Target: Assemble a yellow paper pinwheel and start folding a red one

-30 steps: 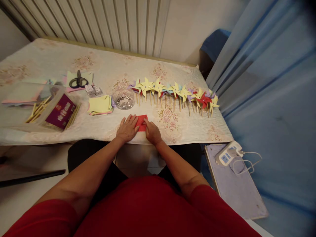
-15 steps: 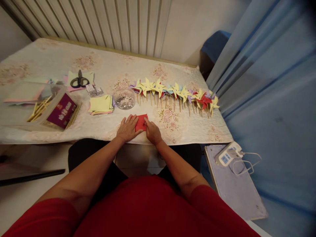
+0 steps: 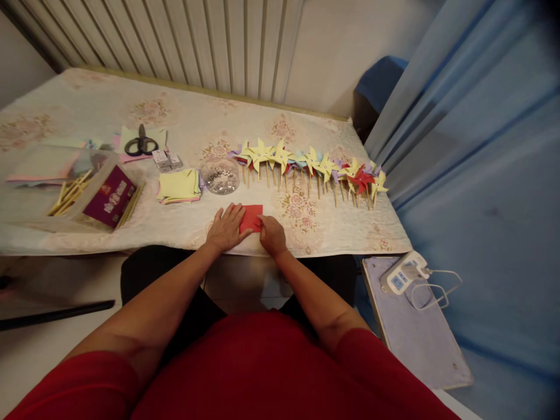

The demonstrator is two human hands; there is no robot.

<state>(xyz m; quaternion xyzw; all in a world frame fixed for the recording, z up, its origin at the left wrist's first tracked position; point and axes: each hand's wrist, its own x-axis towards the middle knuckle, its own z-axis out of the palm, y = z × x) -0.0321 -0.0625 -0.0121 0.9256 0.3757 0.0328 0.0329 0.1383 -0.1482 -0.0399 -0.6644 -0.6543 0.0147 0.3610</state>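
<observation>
A small red piece of paper lies flat on the floral tablecloth near the table's front edge. My left hand rests on its left side, palm down with the fingers spread. At the paper's right edge, my right hand is curled, its fingertips pinching the edge. The fingertips partly hide that edge. Just beyond the paper stands a round clear dish of small shiny metal pieces. To the dish's left is a stack of yellow and other coloured paper.
Several paper pinwheels on sticks lie along the right side of the table. On the left are black-handled scissors, two small boxes and a clear bin of sticks. A power strip sits on a low surface beside a blue curtain.
My right fingertips have drawn back from over the red paper to its right edge, and more of the paper shows flat. The left hand has stayed in place.
</observation>
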